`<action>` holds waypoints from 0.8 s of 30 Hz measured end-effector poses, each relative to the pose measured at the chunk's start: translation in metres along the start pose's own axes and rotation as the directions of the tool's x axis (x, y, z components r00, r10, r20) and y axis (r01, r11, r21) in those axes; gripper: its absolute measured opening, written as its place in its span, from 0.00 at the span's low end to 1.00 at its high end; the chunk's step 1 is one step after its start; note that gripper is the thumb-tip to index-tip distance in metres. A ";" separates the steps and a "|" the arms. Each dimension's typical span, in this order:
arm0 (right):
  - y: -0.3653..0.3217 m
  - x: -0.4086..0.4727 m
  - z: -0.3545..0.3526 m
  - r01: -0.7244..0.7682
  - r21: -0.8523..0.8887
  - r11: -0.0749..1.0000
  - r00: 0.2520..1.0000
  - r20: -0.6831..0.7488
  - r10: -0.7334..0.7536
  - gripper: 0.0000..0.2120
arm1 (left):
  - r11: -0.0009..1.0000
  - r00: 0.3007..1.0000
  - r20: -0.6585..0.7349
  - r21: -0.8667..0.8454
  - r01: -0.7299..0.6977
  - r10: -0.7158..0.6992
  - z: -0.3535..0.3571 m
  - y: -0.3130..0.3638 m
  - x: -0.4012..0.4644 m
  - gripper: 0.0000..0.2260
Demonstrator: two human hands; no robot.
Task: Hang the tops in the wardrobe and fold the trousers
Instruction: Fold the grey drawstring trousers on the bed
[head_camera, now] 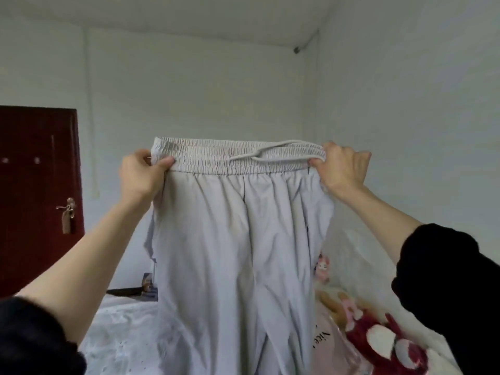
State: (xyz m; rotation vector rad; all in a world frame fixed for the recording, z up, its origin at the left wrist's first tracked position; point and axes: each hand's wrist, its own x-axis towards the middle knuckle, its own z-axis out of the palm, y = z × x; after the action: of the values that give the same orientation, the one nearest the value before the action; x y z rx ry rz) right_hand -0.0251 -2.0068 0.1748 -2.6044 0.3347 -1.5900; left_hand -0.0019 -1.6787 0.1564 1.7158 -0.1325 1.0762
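- I see the pale grey trousers (pixel 232 239) held up in the air in front of the white wall, waistband at the top, legs hanging down over the bed (pixel 127 326).
- My left hand (pixel 140 174) pinches the left end of the elastic waistband, thumb in front, so that grip is clenched on the cloth.
- My right hand (pixel 342 169) grasps the right end the same way (the drawstring (pixel 273 151) loops across just beside it).
- Behind the trousers, at the right, a clear plastic bag (pixel 359 255) lies on the bed over a pink cloth with red bear prints (pixel 384 339).
- A dark red door (pixel 38 190) stands at the left.
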 end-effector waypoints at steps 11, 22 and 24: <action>0.028 0.058 -0.084 0.001 0.074 0.997 0.995 -0.100 0.007 0.07 | 0.969 0.979 0.203 -0.248 0.020 0.031 0.021 0.061 0.040 0.05; 0.061 0.016 -0.059 -0.417 0.429 0.801 0.909 0.192 0.370 0.24 | 0.985 0.925 0.379 -0.162 0.067 -0.001 0.038 0.028 0.015 0.17; 0.070 0.002 -0.049 -0.496 0.487 0.719 0.868 0.293 0.401 0.22 | 0.988 0.905 0.425 -0.133 0.081 -0.017 0.039 0.024 0.006 0.16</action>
State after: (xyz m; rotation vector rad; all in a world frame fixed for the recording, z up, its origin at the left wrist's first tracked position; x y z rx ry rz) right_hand -0.0776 -2.0726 0.1874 -1.9872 0.3916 -1.0814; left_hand 0.0120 -1.7184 0.1760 1.7841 -0.4309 0.6241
